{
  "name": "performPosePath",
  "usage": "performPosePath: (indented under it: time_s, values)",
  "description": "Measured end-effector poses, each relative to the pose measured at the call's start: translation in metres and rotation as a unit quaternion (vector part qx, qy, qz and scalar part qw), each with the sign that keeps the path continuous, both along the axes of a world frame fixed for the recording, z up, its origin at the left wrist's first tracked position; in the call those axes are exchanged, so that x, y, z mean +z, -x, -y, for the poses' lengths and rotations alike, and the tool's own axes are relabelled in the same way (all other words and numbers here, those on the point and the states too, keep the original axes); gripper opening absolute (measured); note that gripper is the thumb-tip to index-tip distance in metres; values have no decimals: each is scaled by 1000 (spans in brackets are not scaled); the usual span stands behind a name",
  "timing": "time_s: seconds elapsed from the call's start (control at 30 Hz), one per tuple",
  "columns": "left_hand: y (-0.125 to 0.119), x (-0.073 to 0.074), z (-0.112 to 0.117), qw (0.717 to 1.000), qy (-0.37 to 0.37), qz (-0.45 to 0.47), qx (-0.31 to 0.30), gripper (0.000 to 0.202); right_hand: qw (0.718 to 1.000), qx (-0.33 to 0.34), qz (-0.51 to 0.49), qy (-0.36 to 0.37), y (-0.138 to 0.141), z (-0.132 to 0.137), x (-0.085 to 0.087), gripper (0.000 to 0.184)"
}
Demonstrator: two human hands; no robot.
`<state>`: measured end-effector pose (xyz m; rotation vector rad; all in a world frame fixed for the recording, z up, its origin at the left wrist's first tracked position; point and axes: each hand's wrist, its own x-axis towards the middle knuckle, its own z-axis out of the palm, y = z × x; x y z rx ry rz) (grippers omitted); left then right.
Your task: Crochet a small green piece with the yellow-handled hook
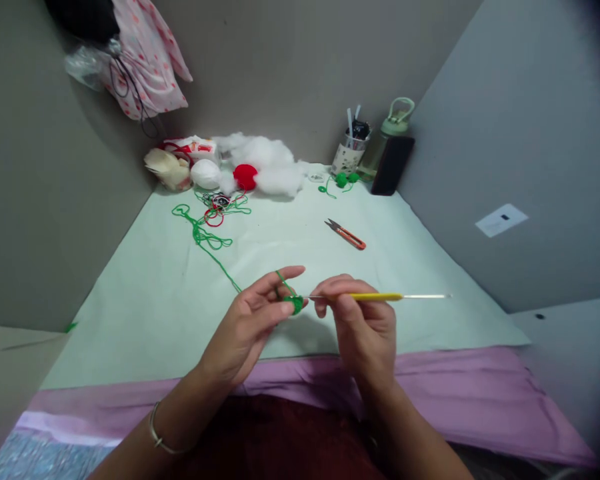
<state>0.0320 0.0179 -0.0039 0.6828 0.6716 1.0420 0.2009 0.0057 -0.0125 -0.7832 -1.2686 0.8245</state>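
My left hand (250,313) pinches a small green crochet piece (294,305) between thumb and fingers. Green yarn (220,263) runs from a loose tangle on the table up to this hand and loops over its raised index finger. My right hand (365,327) is closed round the yellow handle of a crochet hook (377,297). The hook's thin metal tip points left and meets the green piece; whether it is inside a stitch is too small to tell. Its other metal end sticks out to the right.
Orange thread snips (347,235) lie beyond my right hand. Along the back stand white stuffing (267,160), a red yarn ball (245,177), a white ball (205,174), small green pieces (341,180), a pen cup (349,155), a green bottle (375,150) and a dark phone (393,165). Grey partitions enclose the table.
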Motion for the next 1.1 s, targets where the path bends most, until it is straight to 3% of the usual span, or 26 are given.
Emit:
performPosePath:
  time_s: [0.1, 0.2, 0.3, 0.4, 0.5, 0.6, 0.7, 0.77, 0.97, 1.1]
  values:
    - [-2, 0, 3, 998, -40, -55, -10, 35, 998, 2, 55, -24, 2, 0, 1, 16]
    - [-6, 0, 4, 995, -53, -84, 21, 34, 988, -37, 136, -60, 2, 2, -2, 24]
    - [-10, 0, 4, 997, -22, -47, 49, 43, 951, -90, 256, -145, 1, 5, -9, 38]
    - [-10, 0, 1, 998, 47, 31, -2, 45, 932, -112, 284, -195, -2, 6, -12, 45]
    - [-5, -1, -2, 994, 81, 74, -13, 37, 975, -99, 168, -102, -2, 6, -6, 33]
    - [-3, -2, -2, 997, 54, 47, 4, 34, 999, -41, 31, -8, -1, 3, -1, 22]
    - [-5, -3, 2, 999, -18, -28, 0, 34, 1000, 5, 20, 9, 2, 0, 0, 16]
    - [-5, -4, 5, 996, -54, -74, 6, 32, 999, -1, 30, 9, 3, -2, -1, 15]
    - [-1, -6, 4, 991, -64, -113, 30, 34, 995, 27, -24, 92, -4, -5, -6, 20]
    - [0, -5, 3, 988, -76, -127, 39, 35, 994, 47, -27, 94, -6, -4, -3, 23]
